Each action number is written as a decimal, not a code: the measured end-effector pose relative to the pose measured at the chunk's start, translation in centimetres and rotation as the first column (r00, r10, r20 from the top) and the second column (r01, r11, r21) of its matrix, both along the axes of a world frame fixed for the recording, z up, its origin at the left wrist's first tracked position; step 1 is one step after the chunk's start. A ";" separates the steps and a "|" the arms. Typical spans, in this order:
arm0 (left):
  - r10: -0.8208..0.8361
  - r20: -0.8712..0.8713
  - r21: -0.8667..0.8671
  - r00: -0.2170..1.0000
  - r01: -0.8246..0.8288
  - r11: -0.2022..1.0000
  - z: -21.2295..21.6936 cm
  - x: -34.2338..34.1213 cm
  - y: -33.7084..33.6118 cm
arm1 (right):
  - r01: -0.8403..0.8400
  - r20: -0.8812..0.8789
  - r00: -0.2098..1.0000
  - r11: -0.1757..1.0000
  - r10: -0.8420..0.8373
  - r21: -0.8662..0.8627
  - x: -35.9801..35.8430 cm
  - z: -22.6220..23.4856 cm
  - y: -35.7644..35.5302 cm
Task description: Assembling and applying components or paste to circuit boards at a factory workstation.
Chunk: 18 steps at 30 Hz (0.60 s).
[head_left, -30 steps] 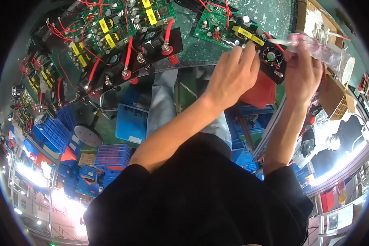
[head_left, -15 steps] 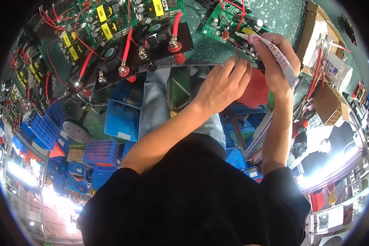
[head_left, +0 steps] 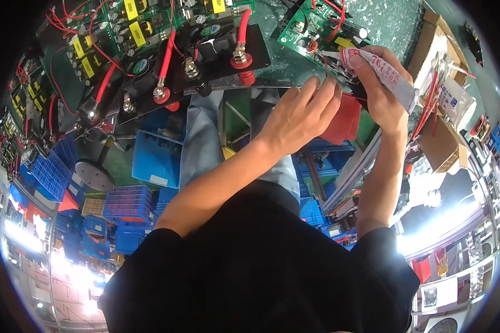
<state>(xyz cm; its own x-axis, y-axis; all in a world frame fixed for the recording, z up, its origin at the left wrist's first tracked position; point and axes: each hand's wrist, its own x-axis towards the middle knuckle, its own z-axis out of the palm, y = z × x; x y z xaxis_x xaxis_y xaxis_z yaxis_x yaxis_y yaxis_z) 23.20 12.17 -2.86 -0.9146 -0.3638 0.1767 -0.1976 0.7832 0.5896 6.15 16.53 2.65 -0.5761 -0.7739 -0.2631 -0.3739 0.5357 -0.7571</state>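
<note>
My right hand is closed around a soft white glue-like tube with red print. Its narrow pale nozzle points left over a green circuit board, close to a small copper coil. Whether the tip touches anything cannot be made out. At the board's near edge, my left hand has its fingers curled together. A thin dark-red wire runs down from the board to its fingertips and appears pinched there. The grip itself is partly hidden behind the fingers.
Left of the board stand several assembled units with black fan panels and thick red cables. An open cardboard box and a white bag are at the right. Blue crates sit below the bench, beside a round stool.
The whole view has shifted slightly, so the bench items sit a little differently. The tube's nozzle has come a bit nearer to me across the board. My left hand keeps its grip.
</note>
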 end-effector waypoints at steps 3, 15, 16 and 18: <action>-0.009 0.015 -0.014 1.000 0.009 1.000 0.0 0.1 -0.1 | -0.005 -0.021 1.000 1.000 0.005 0.016 0.2 0.0 0.0; -0.019 -0.005 -0.045 1.000 0.018 0.999 -0.9 0.2 0.2 | -0.086 -0.090 0.992 0.996 0.088 0.022 0.3 0.0 0.1; -0.014 -0.014 -0.050 1.000 0.013 0.999 -0.9 0.2 0.2 | -0.103 -0.120 0.987 0.994 0.106 0.034 0.4 0.0 0.1; -0.013 -0.017 -0.048 1.000 0.012 0.999 -1.0 0.2 0.2 | -0.071 -0.104 0.992 0.997 0.071 0.002 0.5 -0.1 -0.1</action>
<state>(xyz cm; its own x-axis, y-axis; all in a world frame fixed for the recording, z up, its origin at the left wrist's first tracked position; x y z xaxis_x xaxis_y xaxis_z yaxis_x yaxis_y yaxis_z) 23.40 12.39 -3.87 -0.9155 -0.3434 0.2096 -0.1779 0.8128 0.5548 6.69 16.45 2.52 -0.5440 -0.8140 -0.2035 -0.4873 0.5039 -0.7132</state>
